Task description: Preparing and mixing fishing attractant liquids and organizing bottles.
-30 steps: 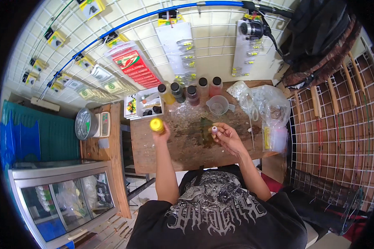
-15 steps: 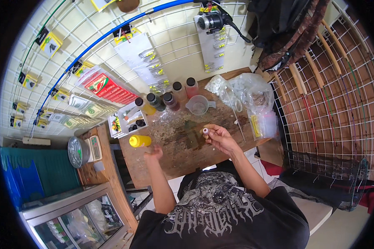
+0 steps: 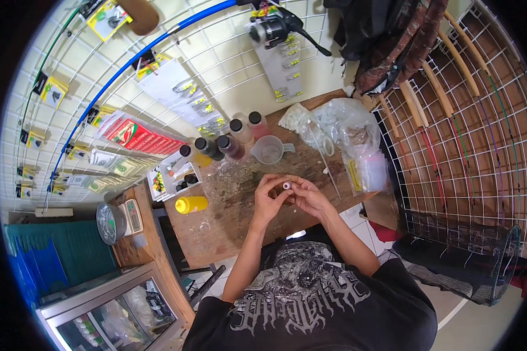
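Both hands meet above the front middle of the wooden table. My right hand (image 3: pixel 310 199) grips a small bottle-like piece with a round, pale pinkish end and a darker centre (image 3: pixel 287 185); most of its body is hidden by fingers. My left hand (image 3: pixel 267 200) comes against it from the other side, thumb and fingertips closed around the same piece. A yellow bottle (image 3: pixel 191 204) stands to the left of my hands. Beyond them sits a clear measuring cup with a handle (image 3: pixel 271 151).
Several dark-capped jars of coloured contents (image 3: pixel 231 147) line the table's back. A white box of small parts (image 3: pixel 173 177) stands at left. Clear plastic bags (image 3: pixel 351 126) and a thin stick (image 3: pixel 329 169) lie at right. A scale (image 3: pixel 133 215) stands on the left side counter.
My left hand has left the spot beside the yellow bottle and moved right to the small piece in my right hand. The view has shifted slightly.
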{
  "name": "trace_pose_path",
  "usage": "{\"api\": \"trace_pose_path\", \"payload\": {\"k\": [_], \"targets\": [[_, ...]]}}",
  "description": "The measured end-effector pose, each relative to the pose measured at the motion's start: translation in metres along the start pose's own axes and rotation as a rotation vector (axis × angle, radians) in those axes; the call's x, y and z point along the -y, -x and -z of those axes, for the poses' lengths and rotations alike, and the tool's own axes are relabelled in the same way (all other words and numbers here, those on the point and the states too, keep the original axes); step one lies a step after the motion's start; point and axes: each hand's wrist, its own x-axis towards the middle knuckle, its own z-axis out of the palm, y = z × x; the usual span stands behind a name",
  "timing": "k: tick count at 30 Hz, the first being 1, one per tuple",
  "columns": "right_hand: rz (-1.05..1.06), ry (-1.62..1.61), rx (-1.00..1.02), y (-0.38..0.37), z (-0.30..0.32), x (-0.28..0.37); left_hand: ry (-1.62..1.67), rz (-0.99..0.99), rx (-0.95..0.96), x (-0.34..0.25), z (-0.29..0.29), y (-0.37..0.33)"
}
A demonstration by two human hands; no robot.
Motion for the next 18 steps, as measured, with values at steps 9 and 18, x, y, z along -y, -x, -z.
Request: {"api": "trace_pose_path", "payload": {"k": [9, 18], "targets": [[0.544, 1.797, -0.515, -0.013, 0.067, 0.049, 0.006, 0.153, -0.087, 0.011, -0.008, 0.002], [0.368, 2.167, -0.487, -0.046, 0.142, 0.069, 0.047, 0.219, -0.193, 0.007, -0.007, 0.013]]}}
